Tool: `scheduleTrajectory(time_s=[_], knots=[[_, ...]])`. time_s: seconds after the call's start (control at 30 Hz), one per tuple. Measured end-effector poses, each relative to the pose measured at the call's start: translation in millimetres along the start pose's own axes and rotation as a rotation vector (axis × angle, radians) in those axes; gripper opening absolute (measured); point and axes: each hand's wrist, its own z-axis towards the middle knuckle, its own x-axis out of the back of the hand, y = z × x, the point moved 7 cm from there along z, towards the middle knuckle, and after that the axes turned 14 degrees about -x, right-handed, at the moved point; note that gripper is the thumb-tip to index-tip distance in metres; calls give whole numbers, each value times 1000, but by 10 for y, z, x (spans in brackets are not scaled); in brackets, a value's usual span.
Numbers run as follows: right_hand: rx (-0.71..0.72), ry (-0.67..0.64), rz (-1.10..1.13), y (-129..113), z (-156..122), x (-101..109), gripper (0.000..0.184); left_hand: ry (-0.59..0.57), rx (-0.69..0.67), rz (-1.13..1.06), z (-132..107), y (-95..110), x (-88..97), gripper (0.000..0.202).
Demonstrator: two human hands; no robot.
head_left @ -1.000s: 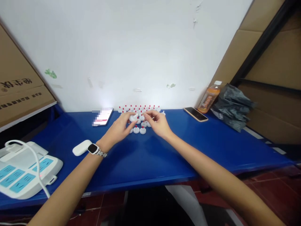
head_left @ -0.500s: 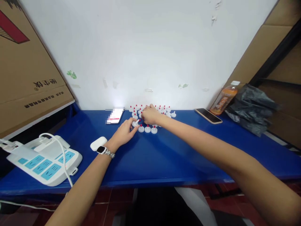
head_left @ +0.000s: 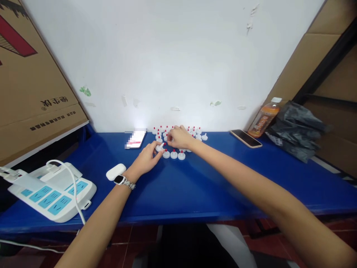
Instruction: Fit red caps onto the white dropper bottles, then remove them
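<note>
Blue table (head_left: 195, 186), mid-frame: red-tipped caps (head_left: 173, 155) stand in rows.
Left hand (head_left: 146, 160) pinches one white cap (head_left: 160, 147); right hand (head_left: 180, 138), grip unclear; few seem left.

Left arm: stretched forward from lower left, wrist straight.
Left hand (head_left: 146, 158): palm down, thumb and forefinger pinched at the tips.
Right arm: reaching diagonally from lower right, farther forward than the left.
Right hand (head_left: 180, 137): palm down, fingers curled under; grip hidden.
</note>
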Motion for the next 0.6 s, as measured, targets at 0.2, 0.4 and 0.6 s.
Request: scheduleTrajectory(time_s=[0.2,0.4,0.6], knots=[[-134,99,875,156,-286,164,12,58,-83,2,4,163,17,37],[-289,150,1258,202,-666,8,29,59,-168,52,1,395,-1,36],[-335,177,1371,142,-883,-2,32,7,-245,67,3,553,-32,32]])
